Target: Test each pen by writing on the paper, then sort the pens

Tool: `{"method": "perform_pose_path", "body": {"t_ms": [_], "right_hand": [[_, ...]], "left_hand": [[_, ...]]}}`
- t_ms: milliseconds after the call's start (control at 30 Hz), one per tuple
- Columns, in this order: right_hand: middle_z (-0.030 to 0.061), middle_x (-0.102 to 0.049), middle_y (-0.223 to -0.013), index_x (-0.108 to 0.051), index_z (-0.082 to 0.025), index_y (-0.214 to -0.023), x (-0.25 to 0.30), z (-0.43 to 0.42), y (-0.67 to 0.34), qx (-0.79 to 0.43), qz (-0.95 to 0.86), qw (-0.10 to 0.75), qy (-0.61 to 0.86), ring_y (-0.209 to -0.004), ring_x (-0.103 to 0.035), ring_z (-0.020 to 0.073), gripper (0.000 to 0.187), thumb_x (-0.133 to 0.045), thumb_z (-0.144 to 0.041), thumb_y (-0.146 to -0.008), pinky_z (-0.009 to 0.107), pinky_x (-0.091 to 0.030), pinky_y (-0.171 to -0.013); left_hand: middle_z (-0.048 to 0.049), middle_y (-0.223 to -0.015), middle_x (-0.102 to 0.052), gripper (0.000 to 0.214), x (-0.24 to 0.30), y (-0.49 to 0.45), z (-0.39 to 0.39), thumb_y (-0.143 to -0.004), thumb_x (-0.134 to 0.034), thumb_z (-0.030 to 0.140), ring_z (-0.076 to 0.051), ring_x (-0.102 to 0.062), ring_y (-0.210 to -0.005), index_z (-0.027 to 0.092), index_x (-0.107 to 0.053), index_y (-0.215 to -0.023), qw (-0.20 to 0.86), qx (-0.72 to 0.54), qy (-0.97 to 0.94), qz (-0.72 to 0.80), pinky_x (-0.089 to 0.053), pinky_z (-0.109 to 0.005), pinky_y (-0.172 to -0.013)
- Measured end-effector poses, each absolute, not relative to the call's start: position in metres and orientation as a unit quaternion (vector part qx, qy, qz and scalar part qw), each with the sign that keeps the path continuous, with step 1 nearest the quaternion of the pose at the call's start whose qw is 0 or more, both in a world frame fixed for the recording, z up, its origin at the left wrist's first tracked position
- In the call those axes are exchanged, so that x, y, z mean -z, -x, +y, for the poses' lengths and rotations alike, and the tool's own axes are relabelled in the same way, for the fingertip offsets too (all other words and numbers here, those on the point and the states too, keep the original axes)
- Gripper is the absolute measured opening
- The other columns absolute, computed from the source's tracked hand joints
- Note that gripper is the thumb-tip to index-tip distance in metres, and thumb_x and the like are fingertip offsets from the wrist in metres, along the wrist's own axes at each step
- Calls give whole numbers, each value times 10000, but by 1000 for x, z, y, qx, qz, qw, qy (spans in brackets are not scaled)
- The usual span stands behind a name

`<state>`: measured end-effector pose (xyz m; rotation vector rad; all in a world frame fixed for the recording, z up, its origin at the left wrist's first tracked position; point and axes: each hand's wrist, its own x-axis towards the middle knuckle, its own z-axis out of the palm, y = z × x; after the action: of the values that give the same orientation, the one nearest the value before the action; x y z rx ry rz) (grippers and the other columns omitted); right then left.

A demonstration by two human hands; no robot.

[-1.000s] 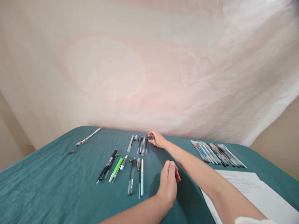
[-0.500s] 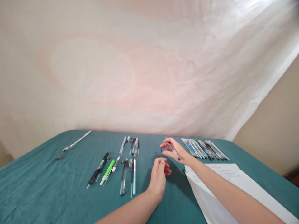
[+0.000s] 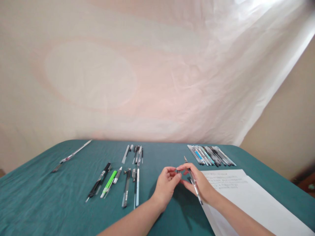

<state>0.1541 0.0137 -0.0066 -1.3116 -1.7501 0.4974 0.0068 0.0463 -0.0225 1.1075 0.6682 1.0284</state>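
My right hand (image 3: 200, 183) is closed around a clear-barrelled pen (image 3: 195, 186), which slants with its bare metal tip up and away from me. Its thumb and forefinger meet the fingertips of my left hand (image 3: 166, 185). Pinched between the two hands is a small dark piece (image 3: 178, 171) that looks like a pen cap, mostly hidden by the fingers. Both hands are just above the cloth, left of a written sheet of paper (image 3: 248, 200).
A dense row of pens (image 3: 211, 155) lies at the back right. Left of my hands are a group of pen parts (image 3: 137, 154), a green pen (image 3: 108, 184), a black pen (image 3: 98, 182) and a pale blue pen (image 3: 137, 188). A long thin pen (image 3: 75, 153) lies far left on the green cloth (image 3: 49, 203).
My right hand has come down and nearer with the pen and the small dark piece. My left fingers have closed on that piece, and the two hands now touch.
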Motion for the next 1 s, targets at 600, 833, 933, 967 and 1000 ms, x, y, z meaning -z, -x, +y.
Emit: {"method": "perform_pose_path", "body": {"t_ms": [600, 833, 933, 967, 1000], "right_hand": [[82, -504, -991, -468, -221, -1163, 17, -2, -153, -88, -787, 413, 449, -869, -510, 186, 336, -359, -294, -854, 329, -450, -748], [35, -505, -803, -466, -200, -981, 22, -5, -148, -30, -766, 446, 461, -687, -502, 143, 183, -441, -176, -801, 285, -442, -631], [26, -514, -790, -455, -207, -907, 21, -6, -145, -24, -773, 449, 447, -669, -507, 134, 144, -458, -142, -779, 269, -441, -618], [24, -517, -785, -457, -208, -900, 20, -5, -145, -24, -776, 445, 446, -665, -509, 132, 142, -459, -137, -777, 266, -441, -616], [22, -520, -779, -459, -208, -894, 19, -5, -144, -25, -778, 442, 446, -660, -510, 130, 139, -459, -135, -776, 263, -440, -612]], "left_hand": [[-28, -764, -614, 306, 25, -7, 53, -704, -646, 260, -118, -578, -721, 151, -504, -952, 725, -519, -352, 285, -442, -265, -735], [-37, -755, -615, 234, 26, -7, 56, -724, -633, 265, -119, -591, -715, 139, -503, -873, 738, -532, -306, 279, -450, -289, -767], [-40, -758, -616, 221, 26, -7, 56, -735, -622, 265, -120, -592, -722, 137, -504, -871, 736, -533, -307, 283, -453, -285, -762], [-41, -760, -616, 221, 26, -7, 56, -737, -620, 267, -122, -593, -726, 136, -506, -874, 735, -532, -310, 283, -454, -285, -762], [-42, -764, -617, 223, 26, -7, 55, -738, -618, 270, -123, -594, -730, 136, -507, -878, 735, -531, -314, 282, -455, -286, -762]]}}
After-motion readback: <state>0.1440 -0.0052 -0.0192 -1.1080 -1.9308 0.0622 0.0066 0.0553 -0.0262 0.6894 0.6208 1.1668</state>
